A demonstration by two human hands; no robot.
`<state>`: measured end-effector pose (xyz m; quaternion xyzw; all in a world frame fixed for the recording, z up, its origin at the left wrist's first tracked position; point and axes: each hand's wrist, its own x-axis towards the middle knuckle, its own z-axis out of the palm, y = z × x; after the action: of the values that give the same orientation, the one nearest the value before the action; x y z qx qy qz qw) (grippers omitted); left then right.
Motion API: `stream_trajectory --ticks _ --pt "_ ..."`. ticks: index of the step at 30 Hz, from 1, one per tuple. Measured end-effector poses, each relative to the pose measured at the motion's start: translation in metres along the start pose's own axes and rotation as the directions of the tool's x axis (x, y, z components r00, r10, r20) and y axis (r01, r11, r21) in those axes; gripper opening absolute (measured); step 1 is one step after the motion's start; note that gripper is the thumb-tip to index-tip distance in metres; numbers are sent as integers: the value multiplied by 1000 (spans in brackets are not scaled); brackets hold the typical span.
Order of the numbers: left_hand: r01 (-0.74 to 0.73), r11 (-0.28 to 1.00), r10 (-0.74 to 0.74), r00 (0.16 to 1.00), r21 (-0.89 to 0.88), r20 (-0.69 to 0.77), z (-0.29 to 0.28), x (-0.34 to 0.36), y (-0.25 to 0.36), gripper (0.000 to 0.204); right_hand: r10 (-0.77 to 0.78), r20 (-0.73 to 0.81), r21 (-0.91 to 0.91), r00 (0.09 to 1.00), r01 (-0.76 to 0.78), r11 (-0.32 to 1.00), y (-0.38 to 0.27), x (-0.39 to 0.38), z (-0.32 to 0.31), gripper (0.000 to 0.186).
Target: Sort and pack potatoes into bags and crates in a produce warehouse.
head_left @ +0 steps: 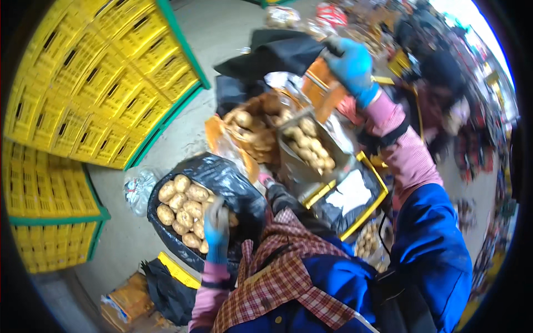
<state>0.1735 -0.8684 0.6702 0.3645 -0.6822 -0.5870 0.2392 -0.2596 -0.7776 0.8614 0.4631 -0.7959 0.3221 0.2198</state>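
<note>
My left hand (216,222), in a blue-and-grey glove, is at the right side of potatoes (190,205) in a black-plastic-lined container (194,166); its fingers are blurred by motion. My right hand (347,64), gloved alike, is raised at the upper middle, fingers curled above an orange board or flap (319,89); what they hold is unclear. Below it stands an open grey container of potatoes (308,149), beside a brown bag (255,139) with more potatoes. A yellow-rimmed crate (377,188) lined with black plastic holds white paper.
Stacks of yellow crates (100,72) line the left side. A clear bag (139,191) sits on the grey floor (116,244). Black sheets (266,53) lie at the top middle. A person in dark headwear (441,77) is at the upper right, among cluttered goods.
</note>
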Motion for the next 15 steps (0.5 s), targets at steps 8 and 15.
stream_trajectory --ticks 8,15 --pt "-149 925 317 810 -349 494 161 -59 131 37 157 225 -135 962 -128 982 -118 -290 -151 22" --pt "-507 862 271 462 1 845 256 -152 125 20 604 140 -246 785 -563 789 -117 -432 -258 17"
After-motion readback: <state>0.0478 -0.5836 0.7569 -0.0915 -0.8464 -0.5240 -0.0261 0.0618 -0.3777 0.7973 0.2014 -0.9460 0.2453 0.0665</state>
